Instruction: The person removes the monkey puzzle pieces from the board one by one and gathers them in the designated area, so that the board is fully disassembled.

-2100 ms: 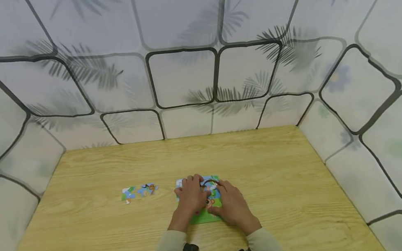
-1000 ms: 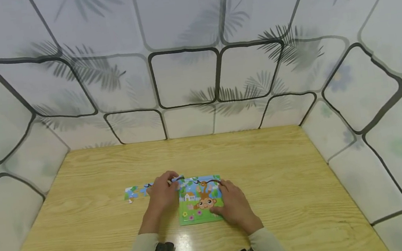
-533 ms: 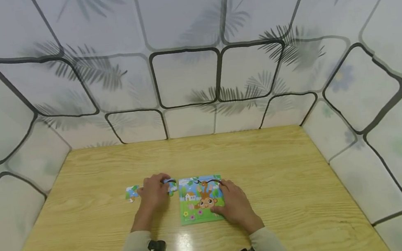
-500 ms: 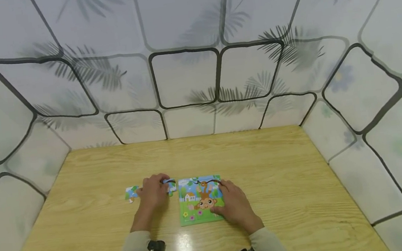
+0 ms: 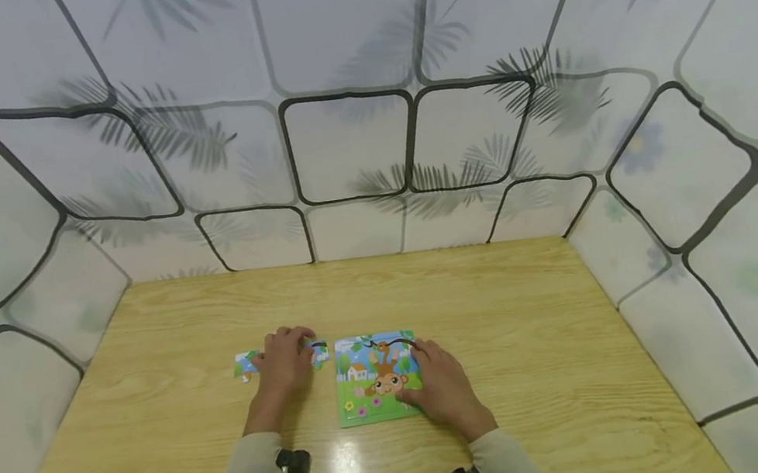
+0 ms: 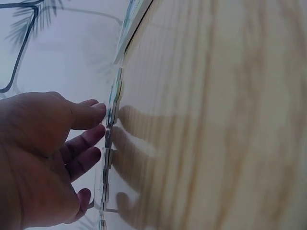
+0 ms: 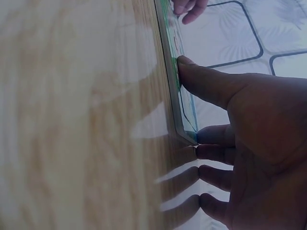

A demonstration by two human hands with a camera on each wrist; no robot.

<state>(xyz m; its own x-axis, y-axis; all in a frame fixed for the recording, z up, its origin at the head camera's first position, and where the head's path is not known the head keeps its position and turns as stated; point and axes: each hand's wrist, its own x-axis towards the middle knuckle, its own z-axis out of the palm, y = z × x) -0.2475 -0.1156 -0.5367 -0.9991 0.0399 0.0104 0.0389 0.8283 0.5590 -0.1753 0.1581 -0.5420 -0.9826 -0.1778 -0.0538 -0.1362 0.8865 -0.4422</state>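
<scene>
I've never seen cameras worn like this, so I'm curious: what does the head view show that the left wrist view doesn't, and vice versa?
Head only: the right hand, touching the puzzle board, and its printed monkey.
Left wrist only: the palm of the left hand, and loose puzzle pieces edge-on.
Both: that hand, those pieces, the wooden table, the patterned wall and the board, though the wrist view catches just a sliver.

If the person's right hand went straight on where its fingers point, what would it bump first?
Probably the far right corner of the monkey jigsaw puzzle; the right hand seems to be touching it there. Past that, it looks like just wooden tabletop, then the leaf-patterned wall.
</scene>
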